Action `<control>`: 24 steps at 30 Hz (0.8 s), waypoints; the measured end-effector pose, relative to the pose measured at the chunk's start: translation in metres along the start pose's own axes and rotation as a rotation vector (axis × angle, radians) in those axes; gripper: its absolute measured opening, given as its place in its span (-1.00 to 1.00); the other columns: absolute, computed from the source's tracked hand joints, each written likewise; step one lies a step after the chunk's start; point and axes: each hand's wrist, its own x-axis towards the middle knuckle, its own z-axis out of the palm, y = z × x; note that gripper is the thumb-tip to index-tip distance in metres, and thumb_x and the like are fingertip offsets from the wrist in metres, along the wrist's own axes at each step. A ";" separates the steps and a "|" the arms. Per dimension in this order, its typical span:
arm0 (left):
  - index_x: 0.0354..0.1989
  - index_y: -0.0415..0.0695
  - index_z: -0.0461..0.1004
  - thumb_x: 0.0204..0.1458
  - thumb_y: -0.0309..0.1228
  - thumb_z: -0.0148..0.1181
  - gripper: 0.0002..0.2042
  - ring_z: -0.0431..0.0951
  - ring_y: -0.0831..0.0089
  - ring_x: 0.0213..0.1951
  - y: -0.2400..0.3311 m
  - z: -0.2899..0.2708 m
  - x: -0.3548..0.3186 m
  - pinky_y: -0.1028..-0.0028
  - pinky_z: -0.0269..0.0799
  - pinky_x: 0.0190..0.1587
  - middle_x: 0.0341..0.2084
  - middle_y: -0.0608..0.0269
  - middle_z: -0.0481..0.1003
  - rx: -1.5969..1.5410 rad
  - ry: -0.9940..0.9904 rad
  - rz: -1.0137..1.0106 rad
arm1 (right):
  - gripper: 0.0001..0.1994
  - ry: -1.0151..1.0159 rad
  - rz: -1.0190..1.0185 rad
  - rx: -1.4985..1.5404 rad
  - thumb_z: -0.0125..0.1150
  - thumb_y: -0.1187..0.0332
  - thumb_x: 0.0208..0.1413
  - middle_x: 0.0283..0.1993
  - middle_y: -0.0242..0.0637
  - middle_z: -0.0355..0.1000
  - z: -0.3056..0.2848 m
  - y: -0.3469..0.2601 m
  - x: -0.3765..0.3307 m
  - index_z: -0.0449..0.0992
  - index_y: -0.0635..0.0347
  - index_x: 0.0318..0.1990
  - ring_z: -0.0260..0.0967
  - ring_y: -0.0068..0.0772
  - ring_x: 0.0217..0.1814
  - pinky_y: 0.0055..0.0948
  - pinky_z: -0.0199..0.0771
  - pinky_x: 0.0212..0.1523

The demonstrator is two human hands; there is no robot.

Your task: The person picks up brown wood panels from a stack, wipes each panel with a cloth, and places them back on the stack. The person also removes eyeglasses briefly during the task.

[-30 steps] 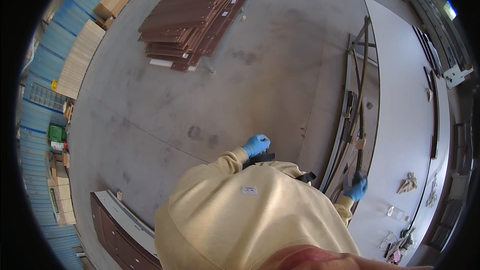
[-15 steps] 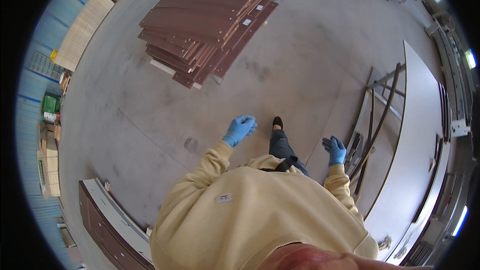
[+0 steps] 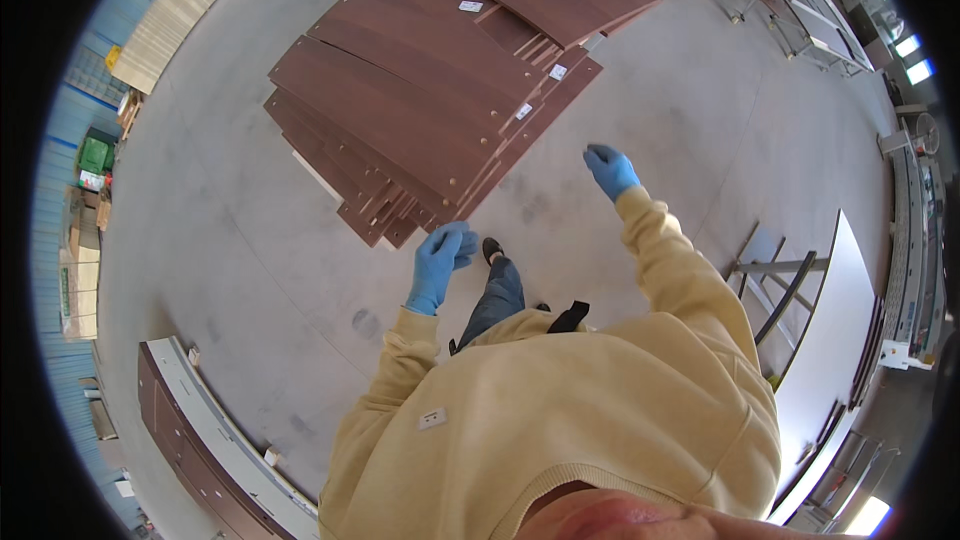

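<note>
Brown panels: a layered, uneven stack [image 3: 390, 75] is being seen ahead of the person, to the left of centre, with white labels [image 3: 470, 6] being shown on some panels.
Long axis: the nearest top panel is being aimed from far left toward near right, its near end being turned toward the hands.
Left hand: the blue-gloved left hand [image 3: 438, 265] is being held half-curled just below the stack's near corner in view; nothing is being seen in it, and how wide it is, or whether it is touching, cannot be told.
Right hand: the right hand [image 3: 612, 172] is being held out, fingers loosely extended, nothing being gripped, with floor [image 3: 570, 155] being shown between it and the stack.
Nearer hand: the left, apparently.
White table: a white-topped table [image 3: 825, 330] is being seen well to the right.
</note>
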 end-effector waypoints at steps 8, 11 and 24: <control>0.19 -0.18 0.55 0.38 -0.31 0.13 -0.69 0.69 0.33 -0.05 0.083 0.014 0.136 0.37 0.62 -0.01 -0.03 0.11 0.67 -0.017 0.038 0.045 | -0.33 -0.098 0.044 -0.243 0.22 -0.15 0.27 0.21 0.05 0.56 0.061 -0.090 0.192 0.50 0.24 0.30 0.54 0.01 0.25 -0.19 0.47 0.28; 0.15 -0.18 0.56 0.37 -0.33 0.14 -0.71 0.66 0.40 -0.08 0.105 0.020 0.174 0.42 0.60 -0.04 -0.04 0.16 0.66 -0.015 0.056 0.060 | -0.28 -0.110 -0.070 -0.258 0.21 -0.22 0.24 0.19 0.07 0.55 0.070 -0.108 0.225 0.48 0.23 0.31 0.52 0.09 0.24 -0.14 0.48 0.26; 0.16 -0.21 0.55 0.31 -0.33 0.22 -0.68 0.61 0.47 -0.12 0.105 0.043 0.303 0.46 0.55 -0.02 -0.10 0.21 0.63 0.054 0.594 0.110 | -0.26 -0.689 0.063 -0.429 0.17 -0.36 0.17 -0.05 0.07 0.63 0.077 -0.104 0.309 0.67 0.26 0.01 0.56 0.15 0.08 -0.06 0.51 0.14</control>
